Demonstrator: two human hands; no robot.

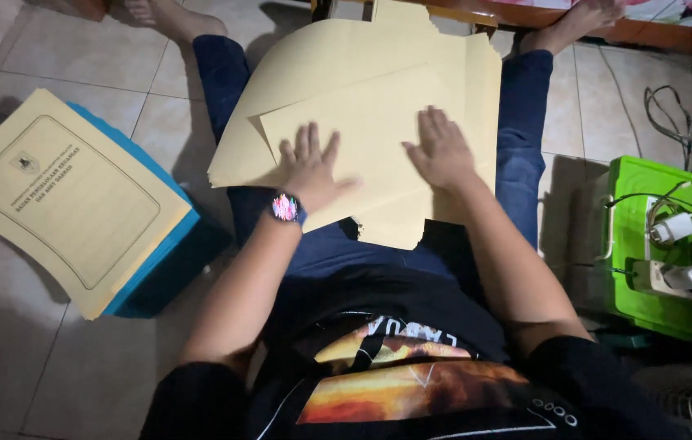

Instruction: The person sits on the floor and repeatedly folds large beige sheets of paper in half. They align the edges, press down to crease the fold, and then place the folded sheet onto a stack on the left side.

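Pale floor tiles [4,342] surround us as we sit with tan paper sheets [362,106] across our lap. Our left hand [311,167] and right hand [441,151] lie on them, fingers spread flat, pinching nothing. Left of the sheets rests a yellow folder [65,195].

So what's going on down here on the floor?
A person sits on the tiled floor with legs stretched out and a pile of tan card sheets on their lap. The left hand and right hand both press flat on the top sheet, fingers spread. To their left, a printed tan folder lies on a blue stack. A green box holding chargers sits to their right.
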